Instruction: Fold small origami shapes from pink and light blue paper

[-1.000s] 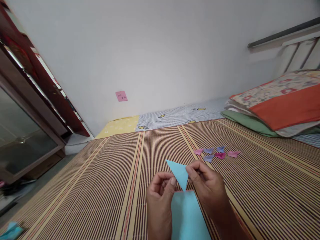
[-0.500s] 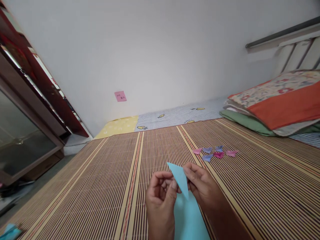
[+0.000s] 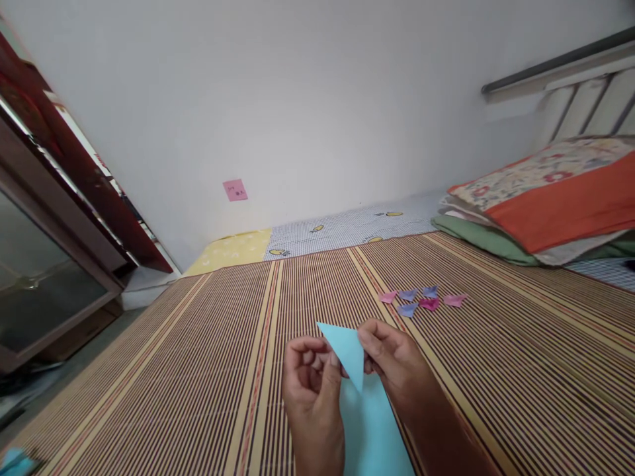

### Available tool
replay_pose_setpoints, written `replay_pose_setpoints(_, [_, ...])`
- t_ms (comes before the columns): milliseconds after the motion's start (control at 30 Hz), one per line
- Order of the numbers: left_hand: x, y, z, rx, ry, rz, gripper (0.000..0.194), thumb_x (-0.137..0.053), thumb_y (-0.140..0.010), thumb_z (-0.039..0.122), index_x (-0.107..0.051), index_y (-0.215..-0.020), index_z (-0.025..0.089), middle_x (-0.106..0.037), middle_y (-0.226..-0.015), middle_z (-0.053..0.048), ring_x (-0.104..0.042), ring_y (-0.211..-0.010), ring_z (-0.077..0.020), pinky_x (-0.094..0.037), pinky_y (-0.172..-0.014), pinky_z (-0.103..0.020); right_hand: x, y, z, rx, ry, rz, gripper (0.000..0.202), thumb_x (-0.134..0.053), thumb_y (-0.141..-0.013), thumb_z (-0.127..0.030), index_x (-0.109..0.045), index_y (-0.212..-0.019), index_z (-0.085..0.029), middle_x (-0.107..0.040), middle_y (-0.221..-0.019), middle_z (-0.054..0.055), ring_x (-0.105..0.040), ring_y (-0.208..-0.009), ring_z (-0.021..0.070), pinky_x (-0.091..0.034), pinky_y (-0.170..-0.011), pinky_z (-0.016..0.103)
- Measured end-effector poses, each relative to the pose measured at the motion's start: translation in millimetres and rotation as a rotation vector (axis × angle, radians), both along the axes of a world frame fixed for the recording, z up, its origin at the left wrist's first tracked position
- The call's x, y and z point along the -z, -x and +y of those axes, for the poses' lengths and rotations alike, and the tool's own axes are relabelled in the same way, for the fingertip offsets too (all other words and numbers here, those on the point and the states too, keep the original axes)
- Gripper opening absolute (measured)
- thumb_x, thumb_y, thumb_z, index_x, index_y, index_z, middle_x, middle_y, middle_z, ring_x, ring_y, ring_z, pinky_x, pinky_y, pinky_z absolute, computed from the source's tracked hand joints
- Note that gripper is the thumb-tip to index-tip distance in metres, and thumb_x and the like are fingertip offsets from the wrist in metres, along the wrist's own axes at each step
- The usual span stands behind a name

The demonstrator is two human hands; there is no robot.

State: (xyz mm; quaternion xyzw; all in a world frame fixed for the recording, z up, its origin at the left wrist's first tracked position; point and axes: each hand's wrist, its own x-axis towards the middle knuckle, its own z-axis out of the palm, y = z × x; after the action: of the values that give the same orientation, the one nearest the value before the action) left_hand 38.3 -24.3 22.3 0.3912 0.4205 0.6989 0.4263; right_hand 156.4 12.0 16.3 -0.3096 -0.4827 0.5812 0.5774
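Observation:
A light blue piece of paper folded into a triangle (image 3: 350, 352) is held up between my two hands. My left hand (image 3: 313, 390) pinches its left edge between thumb and curled fingers. At its upper right corner, the thumb and forefinger of my right hand (image 3: 391, 357) grip the paper. Beneath, a larger light blue sheet (image 3: 374, 430) lies on the striped mat (image 3: 213, 370), partly covered by both hands. Beyond my right hand rest several small folded paper pieces in pink, magenta (image 3: 429, 303) and bluish purple (image 3: 407, 309).
Folded bedding (image 3: 555, 205) in orange, floral and green is piled at the right, by a bed rail. A pink note (image 3: 235, 190) sticks to the white wall. Crumpled blue paper (image 3: 18, 461) lies at the lower left corner. A framed glass panel (image 3: 44, 284) stands left.
The folded triangle has turned to show more of its face and shifted slightly left with both hands. Both hands keep their hold. The whole view has moved a little.

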Motion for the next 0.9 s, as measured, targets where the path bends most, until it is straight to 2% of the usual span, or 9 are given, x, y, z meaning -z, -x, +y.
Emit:
replay_pose_setpoints(67, [-0.5,-0.2,-0.4,-0.006,0.017,0.055,0.022,-0.075,-0.085,0.037,-0.064,-0.092,0.020,-0.064,-0.081,-0.001,-0.059,-0.070,-0.0148,-0.050,-0.067,-0.025,-5.1,2.0,-3.7,0.095,-0.047,-0.072,0.035,-0.066,-0.094,-0.046,-0.058,-0.073,-0.019,-0.051,-0.058,-0.005,-0.048,-0.053,0.0103,-0.039,-0.050,0.021])
replay_pose_setpoints(200, [-5.3,-1.5,0.2,0.063,0.018,0.130,0.022,-0.071,-0.087,0.040,-0.070,-0.089,0.018,-0.066,-0.088,-0.004,-0.057,-0.074,-0.0155,-0.050,-0.072,-0.026,-11.4,5.9,-9.5,0.300,-0.140,-0.206,0.030,-0.061,-0.096,-0.042,-0.059,-0.075,-0.019,-0.049,-0.057,-0.005,-0.046,-0.051,0.0106,-0.039,-0.047,0.020])
replay_pose_setpoints(267, [-6.3,-3.2,1.2,0.102,0.026,0.108,0.023,-0.076,-0.083,0.039,-0.069,-0.085,0.018,-0.065,-0.089,-0.005,-0.058,-0.079,-0.0169,-0.049,-0.074,-0.026,-12.0,6.3,-10.9,0.397,-0.212,-0.282,0.029,-0.060,-0.096,-0.039,-0.059,-0.075,-0.020,-0.051,-0.058,-0.005,-0.048,-0.051,0.0109,-0.041,-0.047,0.021])
replay_pose_setpoints(333, [-4.4,-4.5,1.9,0.137,0.063,0.037,0.025,-0.079,-0.081,0.040,-0.069,-0.082,0.017,-0.063,-0.084,-0.003,-0.057,-0.077,-0.0159,-0.047,-0.071,-0.025,-12.1,4.9,-11.4,0.430,-0.281,-0.334,0.028,-0.060,-0.096,-0.036,-0.059,-0.073,-0.020,-0.052,-0.059,-0.004,-0.050,-0.051,0.0112,-0.045,-0.048,0.021])
replay_pose_setpoints(400, [0.3,-4.6,2.4,0.184,0.118,-0.077,0.026,-0.079,-0.081,0.041,-0.069,-0.082,0.017,-0.060,-0.075,0.000,-0.052,-0.067,-0.0125,-0.044,-0.064,-0.023,-12.8,1.5,-11.4,0.392,-0.304,-0.340,0.023,-0.061,-0.096,-0.034,-0.061,-0.078,-0.020,-0.054,-0.061,-0.004,-0.053,-0.052,0.0117,-0.050,-0.051,0.022])
replay_pose_setpoints(467, [5.7,-3.3,3.0,0.239,0.153,-0.185,0.024,-0.079,-0.082,0.040,-0.069,-0.084,0.018,-0.056,-0.067,0.003,-0.046,-0.059,-0.0099,-0.040,-0.058,-0.021,-14.6,-3.4,-10.8,0.324,-0.305,-0.321,0.012,-0.063,-0.095,-0.032,-0.067,-0.093,-0.021,-0.060,-0.071,-0.002,-0.058,-0.059,0.0129,-0.054,-0.056,0.024])
replay_pose_setpoints(567, [10.1,-0.6,4.4,0.242,0.140,-0.238,0.022,-0.082,-0.079,0.036,-0.071,-0.082,0.016,-0.055,-0.066,0.003,-0.044,-0.058,-0.0087,-0.037,-0.056,-0.020,-17.1,-11.6,-9.3,0.231,-0.374,-0.319,0.020,-0.068,-0.092,-0.026,-0.071,-0.111,-0.024,-0.065,-0.091,0.002,-0.063,-0.072,0.0139,-0.056,-0.062,0.024])
replay_pose_setpoints(700, [6.7,0.0,5.3,0.248,0.154,-0.295,0.022,-0.086,-0.076,0.032,-0.073,-0.081,0.015,-0.059,-0.069,0.002,-0.047,-0.058,-0.0079,-0.039,-0.056,-0.019,-17.0,-18.6,-7.7,0.172,-0.435,-0.318,0.021,-0.072,-0.089,-0.021,-0.075,-0.109,-0.026,-0.066,-0.094,0.002,-0.061,-0.071,0.0123,-0.056,-0.064,0.024])
replay_pose_setpoints(900, [3.0,-2.2,5.5,0.238,0.226,-0.458,0.028,-0.092,-0.066,0.031,-0.074,-0.081,0.016,-0.070,-0.075,-0.003,-0.063,-0.065,-0.0135,-0.049,-0.062,-0.023,-15.2,-17.9,-7.3,0.171,-0.398,-0.280,0.019,-0.075,-0.087,-0.022,-0.075,-0.106,-0.025,-0.066,-0.092,0.002,-0.063,-0.075,0.0142,-0.059,-0.064,0.024])
